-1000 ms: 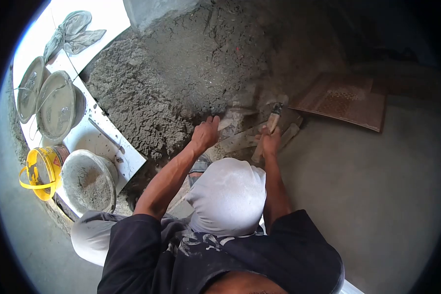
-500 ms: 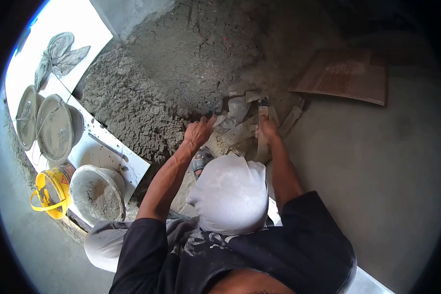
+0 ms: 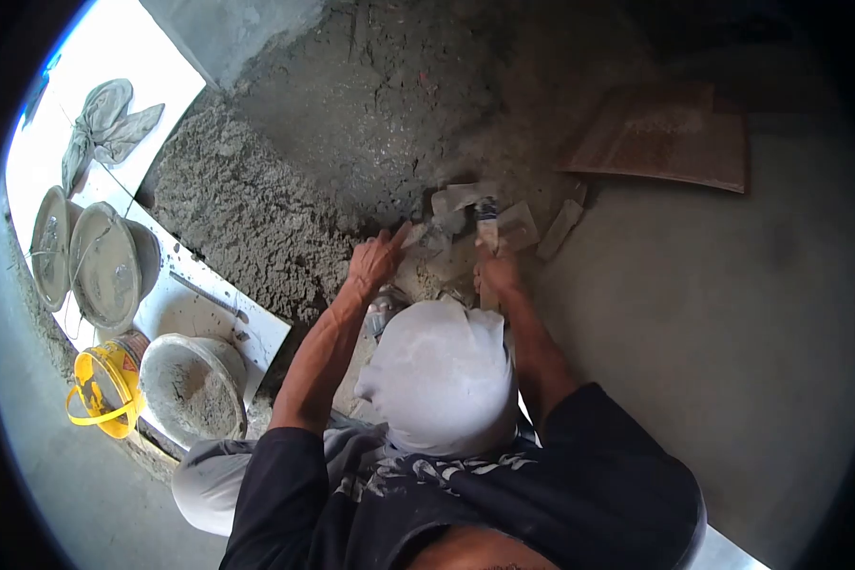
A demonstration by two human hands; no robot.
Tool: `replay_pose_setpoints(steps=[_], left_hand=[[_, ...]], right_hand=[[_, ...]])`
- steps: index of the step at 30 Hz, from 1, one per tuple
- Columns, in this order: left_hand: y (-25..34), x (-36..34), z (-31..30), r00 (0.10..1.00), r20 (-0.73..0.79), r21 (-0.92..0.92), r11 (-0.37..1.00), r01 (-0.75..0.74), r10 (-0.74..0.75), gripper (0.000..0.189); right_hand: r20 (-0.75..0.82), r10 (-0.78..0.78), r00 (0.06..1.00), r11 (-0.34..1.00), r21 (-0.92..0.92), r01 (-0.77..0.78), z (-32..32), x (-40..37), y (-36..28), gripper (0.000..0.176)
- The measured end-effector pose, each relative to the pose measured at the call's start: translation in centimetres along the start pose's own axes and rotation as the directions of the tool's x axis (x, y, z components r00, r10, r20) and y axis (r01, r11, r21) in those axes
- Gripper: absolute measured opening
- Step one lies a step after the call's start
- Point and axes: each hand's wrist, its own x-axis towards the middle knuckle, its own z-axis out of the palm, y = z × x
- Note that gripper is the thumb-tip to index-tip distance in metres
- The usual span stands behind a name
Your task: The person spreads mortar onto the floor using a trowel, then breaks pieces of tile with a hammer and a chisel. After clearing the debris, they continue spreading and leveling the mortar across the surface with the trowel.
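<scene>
- Right hand (image 3: 497, 275) is closed around the wooden handle of a steel-headed hammer (image 3: 486, 226), whose head sits among the pale broken tile pieces (image 3: 465, 197) on the floor in front of the person.
- Left hand (image 3: 375, 261) lies with fingers spread loosely, its fingertips pressing one small fragment at the near edge of the same tile pieces; it grips nothing.
- Rough grey mortar bed (image 3: 294, 180) spreads beyond and to the left of the fragments, while a smooth grey cement floor (image 3: 731, 332) lies to the right.
- Brown square tile (image 3: 665, 142) lies flat, well apart from the fragments on the far right.
- White flat board (image 3: 214, 318) edges the mortar on the left.
- Round grey crusted pan (image 3: 188, 339) by the board holds dry grey mortar.
- Yellow plastic bucket (image 3: 119, 361) touches that pan; its contents cannot be made out.
- Two shallow metal pans (image 3: 109, 271) overlap farther along the board and show only a grey film inside.
- Crumpled grey sack (image 3: 104, 123) lies beyond them.
</scene>
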Motion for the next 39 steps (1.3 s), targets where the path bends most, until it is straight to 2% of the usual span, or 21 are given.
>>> replay_pose_setpoints(steps=[2, 4, 6, 7, 9, 12, 13, 15, 16, 18, 22, 24, 25, 27, 28, 30, 31, 34, 36, 37, 39], left_hand=[[0.1, 0.0, -0.9, 0.999, -0.03, -0.049, 0.999, -0.016, 0.014, 0.055], [0.6, 0.1, -2.0, 0.999, 0.004, 0.008, 0.999, -0.034, 0.034, 0.054], [1.1, 0.3, -2.5, 0.999, 0.016, 0.039, 0.999, -0.033, 0.032, 0.054], [1.2, 0.4, -2.8, 0.999, 0.029, 0.066, 0.997, -0.028, 0.026, 0.054], [0.4, 0.6, -2.8, 0.999, 0.035, 0.034, 0.999, -0.016, 0.015, 0.054], [0.7, 0.6, -3.4, 0.998, 0.059, 0.056, 0.998, -0.014, 0.011, 0.055], [1.3, 0.4, -3.6, 0.997, 0.074, 0.094, 0.995, -0.016, 0.009, 0.055], [1.6, 0.4, -3.1, 0.998, 0.059, 0.098, 0.995, -0.017, 0.011, 0.055], [1.3, 0.8, -3.1, 0.999, 0.038, 0.109, 0.994, -0.012, 0.007, 0.054], [1.2, -0.2, -2.7, 1.0, 0.023, 0.08, 0.997, 0.009, -0.011, 0.052], [0.9, 0.8, -3.1, 0.999, 0.027, 0.062, 0.998, 0.02, -0.022, 0.053], [0.8, 0.8, -3.0, 1.0, -0.003, 0.077, 0.997, 0.028, -0.028, 0.055], [0.4, 0.9, -3.2, 1.0, -0.005, 0.071, 0.997, 0.005, -0.005, 0.055], [0.7, -0.8, -2.8, 0.999, 0.041, 0.057, 0.998, -0.019, 0.017, 0.055], [0.8, -0.4, -3.0, 0.999, 0.039, 0.068, 0.998, -0.009, 0.006, 0.056], [0.9, 0.0, -3.2, 0.999, 0.034, 0.077, 0.997, 0.009, -0.011, 0.056], [1.0, 0.0, -3.0, 0.999, 0.041, 0.077, 0.997, 0.019, -0.023, 0.056], [0.7, 0.6, -3.3, 0.999, 0.034, 0.076, 0.997, 0.024, -0.027, 0.056], [1.1, 0.4, -3.7, 0.999, 0.034, 0.08, 0.997, 0.002, -0.005, 0.056], [1.2, 0.5, -4.0, 1.0, 0.003, 0.093, 0.996, -0.005, 0.004, 0.053], [1.3, 0.2, -4.0, 1.0, -0.029, 0.105, 0.995, -0.002, 0.005, 0.05]], right_hand=[[0.004, 0.035, 0.999, 0.999, -0.018, -0.035, -0.9, -0.6, -0.4, 0.037], [0.009, 0.051, 0.999, 0.998, -0.025, -0.051, -1.0, 0.9, -0.9, 0.037], [0.013, 0.318, 0.948, 0.923, 0.225, -0.312, -0.4, 2.9, -1.6, 0.037], [0.012, 0.314, 0.949, 0.923, 0.228, -0.309, -0.2, 2.5, -0.7, 0.037], [0.09, 0.066, 0.994, 0.995, 0.064, -0.072, 0.3, -1.4, -1.2, 0.04], [0.073, -0.012, 0.997, 1.0, 0.006, 0.012, -0.6, 0.8, -1.2, 0.041], [0.074, -0.012, 0.997, 1.0, 0.006, 0.012, -0.3, 2.0, -1.2, 0.041], [-0.003, 0.209, 0.978, 0.958, 0.201, -0.204, 0.4, 3.2, -2.1, 0.041], [0.003, 0.2, 0.98, 0.96, 0.198, -0.197, 0.7, 3.1, -1.9, 0.041], [0.095, -0.021, 0.995, 0.997, 0.08, 0.013, 1.1, -1.4, -2.2, 0.041], [-0.013, 0.097, 0.995, 0.99, 0.108, -0.095, 0.7, 1.9, -1.0, 0.04], [0.148, 0.19, 0.971, 0.974, 0.094, -0.205, 0.8, 2.8, -1.1, 0.04], [0.153, 0.177, 0.972, 0.977, 0.092, -0.192, 0.8, 3.5, -1.3, 0.04], [0.142, -0.042, 0.989, 0.999, 0.032, 0.038, 0.8, -0.4, -1.6, 0.039], [0.137, -0.052, 0.989, 0.998, 0.041, 0.047, 0.8, 1.0, -1.6, 0.039], [0.056, 0.145, 0.988, 0.965, 0.211, -0.154, 1.3, 3.1, -2.3, 0.039], [0.057, 0.153, 0.987, 0.964, 0.21, -0.162, 1.2, 2.7, -1.1, 0.039], [0.064, 0.098, 0.993, 0.991, 0.086, -0.104, 1.2, -1.1, -3.5, 0.039], [0.166, 0.023, 0.986, 0.999, 0.023, -0.027, 1.0, -0.8, -3.4, 0.041], [0.169, 0.013, 0.985, 1.0, 0.026, -0.018, 1.2, 0.0, -3.7, 0.041], [0.151, 0.032, 0.988, 0.984, 0.171, -0.057, 1.6, 2.0, -3.3, 0.043]])
